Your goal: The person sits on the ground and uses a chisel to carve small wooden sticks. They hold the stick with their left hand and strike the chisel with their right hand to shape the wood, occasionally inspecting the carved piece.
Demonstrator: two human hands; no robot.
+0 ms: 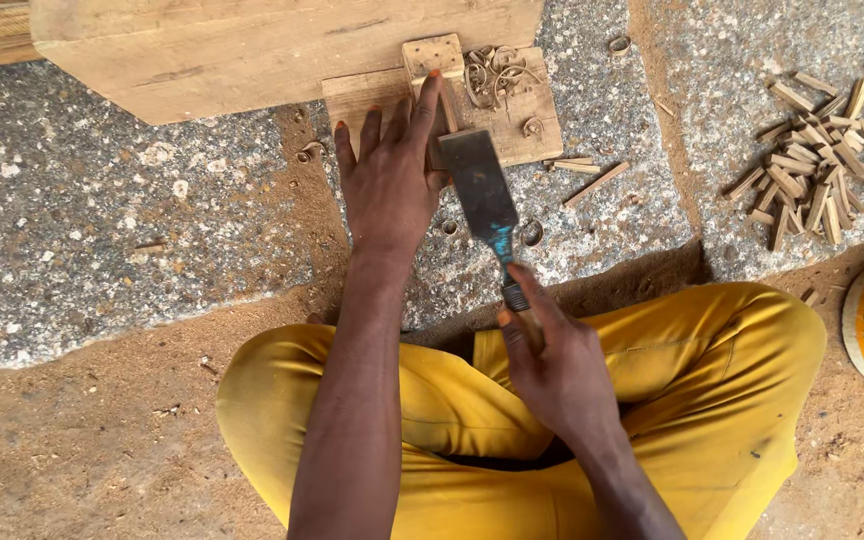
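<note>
We are gripping the wooden handle of a wide chisel [483, 190] in our right hand [552, 365], fingers wrapped tight, its flat steel blade lying angled toward a thin wooden strip [446, 112] on the small wooden board [522, 125]. Our left hand [389, 180] is lying flat with fingers spread, holding nothing, its index fingertip pressing the little wooden block [432, 57] at the top of the board — right beside the blade's edge. That closeness is, we judge, the main risk: if the chisel is slipping sideways or jumping off the grain, it is heading straight for those fingers. The board is resting loose on the speckled stone slab [102, 220] against a large plank [252, 50], so a hard push could be shifting it. Curled shavings [497, 72] may also be hiding the cut line. A pile of cut wooden pegs [817, 150] is lying well apart to the right.
</note>
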